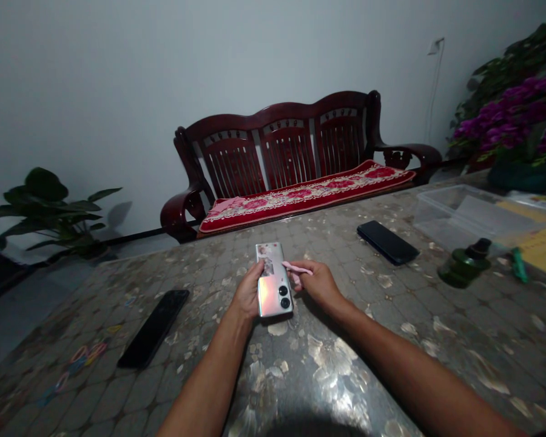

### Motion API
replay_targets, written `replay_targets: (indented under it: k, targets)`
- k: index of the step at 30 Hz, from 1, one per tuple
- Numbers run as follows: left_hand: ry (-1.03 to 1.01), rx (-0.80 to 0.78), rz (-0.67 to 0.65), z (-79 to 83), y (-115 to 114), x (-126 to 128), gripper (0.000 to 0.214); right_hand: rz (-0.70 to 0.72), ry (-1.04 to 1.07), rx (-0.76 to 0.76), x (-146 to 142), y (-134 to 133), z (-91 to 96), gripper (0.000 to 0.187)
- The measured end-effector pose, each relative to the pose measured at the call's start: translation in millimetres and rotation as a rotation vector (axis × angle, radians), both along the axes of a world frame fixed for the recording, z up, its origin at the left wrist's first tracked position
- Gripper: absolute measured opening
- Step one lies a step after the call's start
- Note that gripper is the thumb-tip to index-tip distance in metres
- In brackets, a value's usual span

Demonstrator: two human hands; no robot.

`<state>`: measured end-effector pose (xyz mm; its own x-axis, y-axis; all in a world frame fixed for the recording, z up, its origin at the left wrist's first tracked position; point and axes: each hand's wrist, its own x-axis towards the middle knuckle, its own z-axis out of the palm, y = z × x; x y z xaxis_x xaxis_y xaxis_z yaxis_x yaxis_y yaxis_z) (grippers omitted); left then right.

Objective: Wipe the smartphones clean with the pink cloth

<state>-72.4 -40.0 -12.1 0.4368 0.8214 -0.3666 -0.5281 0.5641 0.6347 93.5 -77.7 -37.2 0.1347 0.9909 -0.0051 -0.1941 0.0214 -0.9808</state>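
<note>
A silvery smartphone is held above the table, its back with two round camera lenses facing me and a picture on its far half. My left hand grips the phone's left edge, thumb lying on the back. In my right hand is a pink cloth, pinched between the fingers. One end of the cloth touches the phone's right edge. The right fingertips are partly hidden behind the cloth.
A black phone lies left, with colourful rubber bands beyond it. At right are a dark phone, a green bottle and a clear plastic box. Behind the table stands a wooden bench.
</note>
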Motion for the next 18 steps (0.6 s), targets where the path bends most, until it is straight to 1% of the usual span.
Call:
replay_targets:
  k: [3, 6, 8, 11, 13, 14, 16, 18]
  targets:
    - [-0.061, -0.031, 0.029, -3.6, 3, 1, 0.037, 0.072, 0.102, -0.06, -4, -3, 1.4, 0.037]
    - [0.002, -0.014, 0.091, -3.5, 3, 2, 0.037, 0.183, 0.159, -0.091, -6, -6, -0.5, 0.029]
    - [0.1, 0.051, 0.178, -4.0, 2, 4, 0.036, 0.219, 0.15, -0.08, -8, -8, -2.8, 0.023]
    - [0.219, 0.228, 0.36, -6.6, -1, 7, 0.043, 0.171, 0.101, -0.03, -13, -12, -3.2, 0.024]
    - [0.269, 0.338, 0.448, -7.7, -3, 11, 0.054, 0.114, -0.005, 0.049, -16, -17, 0.7, 0.026]
    - [0.293, 0.374, 0.476, -7.6, -4, 12, 0.059, 0.084, -0.089, 0.111, -18, -20, 3.8, 0.027]
    - [0.329, 0.413, 0.518, -6.3, -6, 16, 0.061, 0.015, -0.282, 0.282, -21, -26, 11.3, 0.03]
    - [0.332, 0.418, 0.55, -4.3, -9, 18, 0.06, -0.022, -0.438, 0.466, -23, -34, 18.4, 0.038]
